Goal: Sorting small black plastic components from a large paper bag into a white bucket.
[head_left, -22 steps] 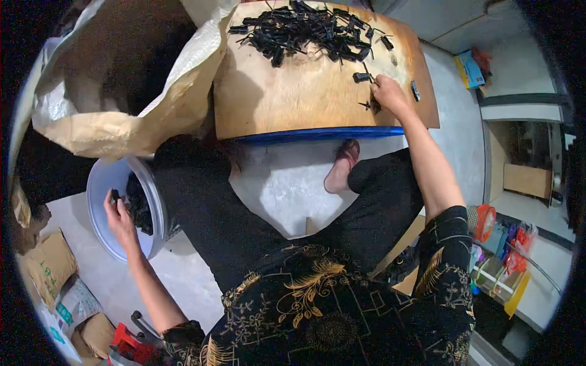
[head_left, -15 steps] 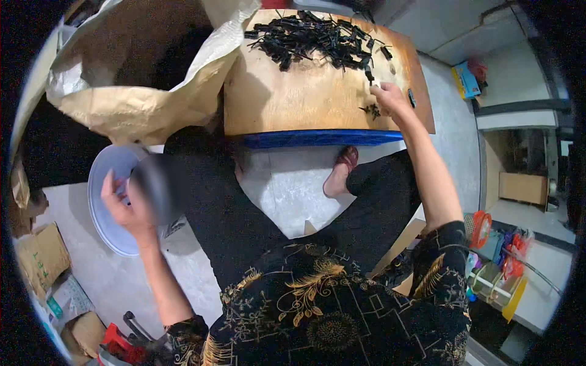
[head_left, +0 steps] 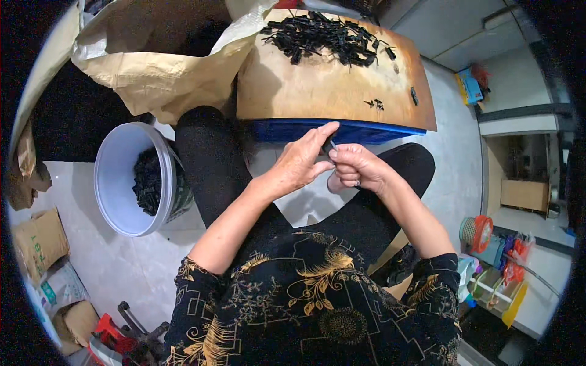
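Note:
Above my lap, at the table's near edge, my two hands meet around a small black plastic piece (head_left: 329,145). My left hand (head_left: 296,160) has its fingers bent around one side of it. From the other side, the fingertips of my right hand (head_left: 361,167) pinch it; a ring shows on that hand. Much of the piece is hidden by the fingers. Beyond them, a pile of similar black pieces (head_left: 329,38) lies on the wooden tabletop (head_left: 293,91). A white bucket (head_left: 113,183) on the floor at left has more black pieces (head_left: 148,183) inside.
A large open woven sack (head_left: 152,76) stands at the far left. Tiny black bits (head_left: 375,104) and a small dark object (head_left: 414,96) lie on the tabletop's right side. Brown bags (head_left: 43,241) sit at lower left. Baskets and colourful items (head_left: 482,235) are at right.
My left hand has moved from over the bucket to above my lap. My right hand has come back from the tabletop, and both now meet on a black piece.

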The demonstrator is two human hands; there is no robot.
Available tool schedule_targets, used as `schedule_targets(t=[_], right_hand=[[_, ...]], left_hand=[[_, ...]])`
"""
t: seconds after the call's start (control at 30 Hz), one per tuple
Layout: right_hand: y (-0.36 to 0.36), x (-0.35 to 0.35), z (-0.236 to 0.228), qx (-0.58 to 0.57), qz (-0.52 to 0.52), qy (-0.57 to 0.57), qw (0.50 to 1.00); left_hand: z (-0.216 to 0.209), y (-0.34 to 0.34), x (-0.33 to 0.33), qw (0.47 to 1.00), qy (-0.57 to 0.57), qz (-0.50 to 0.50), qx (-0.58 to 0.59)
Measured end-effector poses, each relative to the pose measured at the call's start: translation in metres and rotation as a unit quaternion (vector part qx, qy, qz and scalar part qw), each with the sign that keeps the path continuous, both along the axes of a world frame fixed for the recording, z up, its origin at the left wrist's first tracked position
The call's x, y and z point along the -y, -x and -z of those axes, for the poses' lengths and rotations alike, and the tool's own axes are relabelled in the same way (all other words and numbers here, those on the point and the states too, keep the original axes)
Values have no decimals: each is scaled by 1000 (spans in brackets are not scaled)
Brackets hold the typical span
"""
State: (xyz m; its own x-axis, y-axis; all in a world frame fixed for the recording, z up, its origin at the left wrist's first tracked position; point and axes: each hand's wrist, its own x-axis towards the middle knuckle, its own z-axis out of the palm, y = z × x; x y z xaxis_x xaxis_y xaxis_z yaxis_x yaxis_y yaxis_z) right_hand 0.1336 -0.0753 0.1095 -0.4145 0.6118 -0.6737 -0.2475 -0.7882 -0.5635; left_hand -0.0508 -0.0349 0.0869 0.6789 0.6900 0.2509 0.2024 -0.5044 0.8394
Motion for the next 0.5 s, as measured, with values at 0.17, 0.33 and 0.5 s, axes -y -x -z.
schedule_targets(t=[0.17, 0.33, 0.5], right_hand=[[3, 7, 11, -9, 18, 12, 1000], [1, 4, 19, 6, 36, -26, 999], [10, -1, 20, 112, 61, -156, 980]], left_hand=[[20, 0, 6, 1000, 12, -2, 24], [17, -2, 6, 984, 167, -39, 57], [25, 1, -3, 901, 405, -64, 141]])
